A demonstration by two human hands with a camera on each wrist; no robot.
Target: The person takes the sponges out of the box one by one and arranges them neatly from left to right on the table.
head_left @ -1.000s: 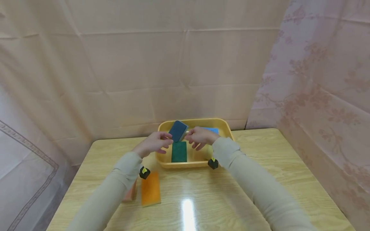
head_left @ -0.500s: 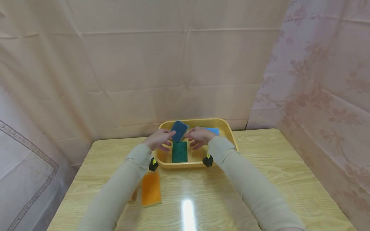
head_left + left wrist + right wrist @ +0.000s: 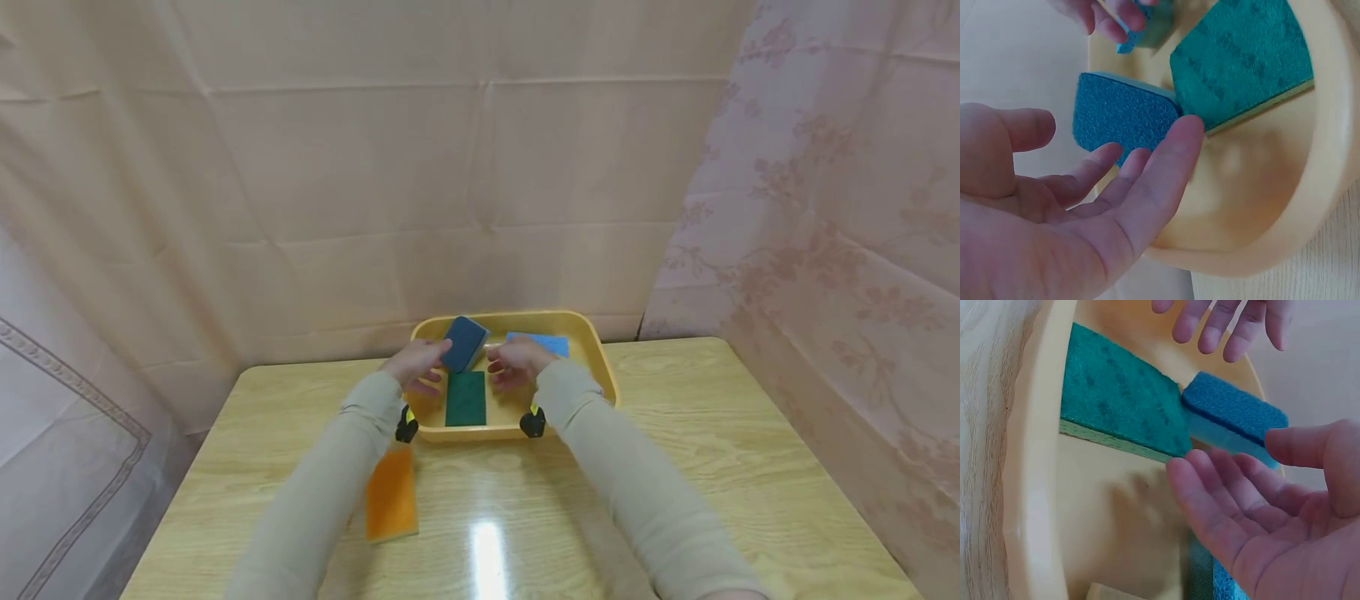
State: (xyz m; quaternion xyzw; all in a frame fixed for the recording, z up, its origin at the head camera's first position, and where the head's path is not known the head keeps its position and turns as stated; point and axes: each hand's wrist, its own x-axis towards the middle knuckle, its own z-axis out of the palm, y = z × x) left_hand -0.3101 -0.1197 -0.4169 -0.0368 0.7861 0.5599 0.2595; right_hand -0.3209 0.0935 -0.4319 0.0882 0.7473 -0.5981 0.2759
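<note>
- Inside the yellow tray [image 3: 472,433], toward its far left corner, a dark blue sponge [image 3: 465,344] is lying askew, its near end seemingly meeting a green sponge [image 3: 466,399].
- On one side of it, the left hand [image 3: 416,364] is hovering with thumb and fingers apart, gripping nothing; whether a fingertip is grazing the sponge, the views are not settling.
- On the other side, the right hand [image 3: 516,362] is hanging over the tray, its thumb standing off from gently bent fingers, likewise holding nothing.
- Farther right, a light blue sponge [image 3: 551,343] is lying in the tray; an orange sponge [image 3: 392,496] is lying outside, on the table [image 3: 750,467].
- In handling, the dark blue sponge is promising little weight: its paler foam is probably yielding, its scouring face stiffer and rough, hardly slippery or fragile.
- For a hold, its long edges are offering the likeliest purchase; the end beside the green sponge is leaving less room.
</note>
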